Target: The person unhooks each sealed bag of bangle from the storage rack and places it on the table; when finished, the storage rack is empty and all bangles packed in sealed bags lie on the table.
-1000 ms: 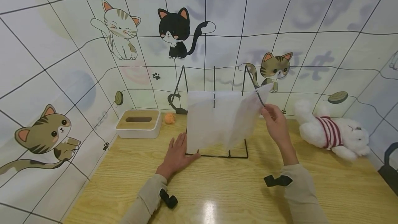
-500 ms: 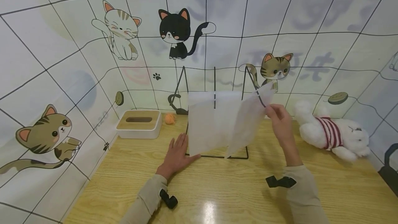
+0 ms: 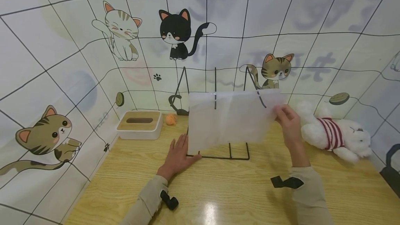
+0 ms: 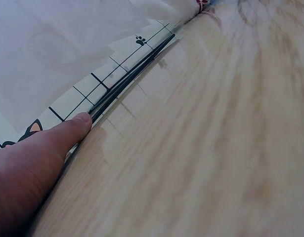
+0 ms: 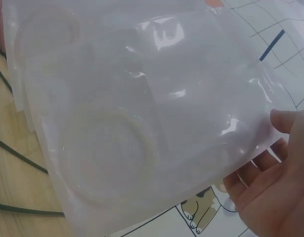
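A translucent white plastic bag (image 3: 231, 119) hangs across the front of a black wire rack (image 3: 215, 79). At its right edge my right hand (image 3: 289, 124) pinches the plastic between thumb and fingers. In the right wrist view the right hand (image 5: 268, 182) grips the edge of the bag (image 5: 191, 113), and a pale ring outline shows on the sheet. My left hand (image 3: 177, 157) rests with spread, straight fingers at the rack's lower left corner. The left wrist view shows the thumb (image 4: 75, 126) on the base wire (image 4: 127, 81), close over the table.
A white tissue box (image 3: 139, 124) with a wooden lid stands back left, beside an orange yarn ball (image 3: 170, 119). To the right lies a white plush toy (image 3: 340, 134) in a striped top. A cat-print sheet (image 3: 225, 13) covers the walls behind the wooden table (image 3: 231, 190).
My right hand has moved right, drawing the bag's right edge outward. The folded right part now spreads wider, and its lower corner has risen. My left hand stays in place.
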